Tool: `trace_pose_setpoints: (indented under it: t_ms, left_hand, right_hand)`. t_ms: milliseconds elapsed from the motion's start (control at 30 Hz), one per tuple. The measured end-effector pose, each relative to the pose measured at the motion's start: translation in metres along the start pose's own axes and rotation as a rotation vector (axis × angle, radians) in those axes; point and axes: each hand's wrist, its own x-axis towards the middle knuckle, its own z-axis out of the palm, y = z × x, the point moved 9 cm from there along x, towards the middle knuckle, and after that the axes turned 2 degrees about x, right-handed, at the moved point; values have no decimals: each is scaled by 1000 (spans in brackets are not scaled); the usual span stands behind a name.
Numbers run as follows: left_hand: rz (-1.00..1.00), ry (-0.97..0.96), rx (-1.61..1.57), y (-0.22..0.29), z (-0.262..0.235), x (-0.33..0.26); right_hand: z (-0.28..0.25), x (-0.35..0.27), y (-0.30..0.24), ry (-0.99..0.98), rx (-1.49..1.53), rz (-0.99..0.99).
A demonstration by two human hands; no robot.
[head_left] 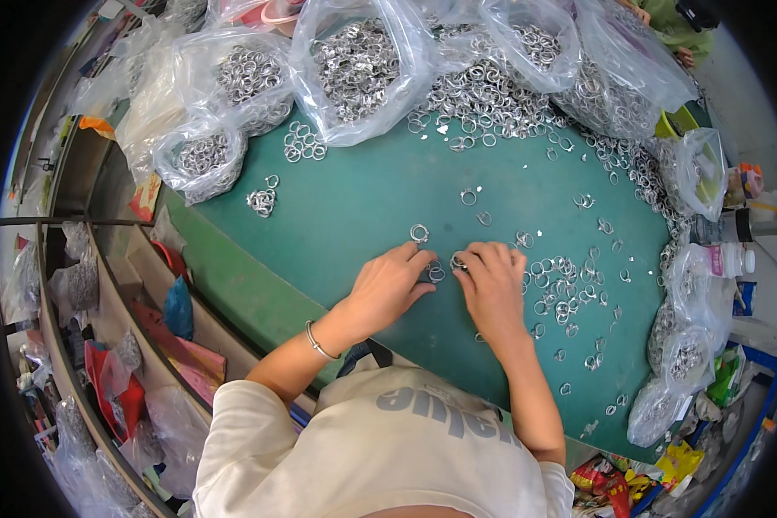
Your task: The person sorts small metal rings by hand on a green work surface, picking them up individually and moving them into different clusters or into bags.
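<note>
Both hands meet mid green bench (363, 198): left hand (390, 283) fingers pinch small silver ring (437, 274), right hand (492, 285) pinches another ring part (457, 262) just beside. Loose rings (565, 289) scattered right.

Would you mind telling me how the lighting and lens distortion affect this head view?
Head view: even, soft light, with only faint shadows under the left hand and right hand; glare on the plastic bags; the green table edge bends toward the black rim; the small metal rings stay sharp.
</note>
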Motion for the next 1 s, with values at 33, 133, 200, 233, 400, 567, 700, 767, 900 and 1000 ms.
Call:
trace_pose_setpoints:
  t_ms: [33, 133, 200, 233, 400, 567, 700, 767, 900, 1000]
  left_hand:
    - [3, 11, 7, -2, 0, -1]
    - [12, 39, 1, -2, 1, -1]
    - [8, 57, -33, 3, -3, 0]
    - [21, 52, -18, 3, -1, 0]
    - [82, 111, -42, 3, -1, 0]
    - [-159, -74, -623, -19, 0, 6]
    - [-127, -115, -898, -18, -13, 12]
    - [-179, 12, -666, -23, -40, 12]
    - [-209, 130, -562, -34, -63, 9]
    - [-196, 128, -591, -31, -57, 9]
  right_hand:
    - [-5, -2, 5, 24, 44, 34]
    - [-18, -9, 18, 71, 31, 137]
    - [-26, -12, 20, 109, -52, 177]
    - [-30, -13, 18, 137, -108, 182]
    - [-15, -11, 3, 49, -3, 113]
    - [-1, -4, -7, -55, -55, 51]
    - [5, -6, -2, -44, -63, 39]
    - [7, -8, -2, -34, -48, 36]
    - [9, -10, 0, -32, -15, 10]
    - [4, -9, -3, -23, -4, -1]
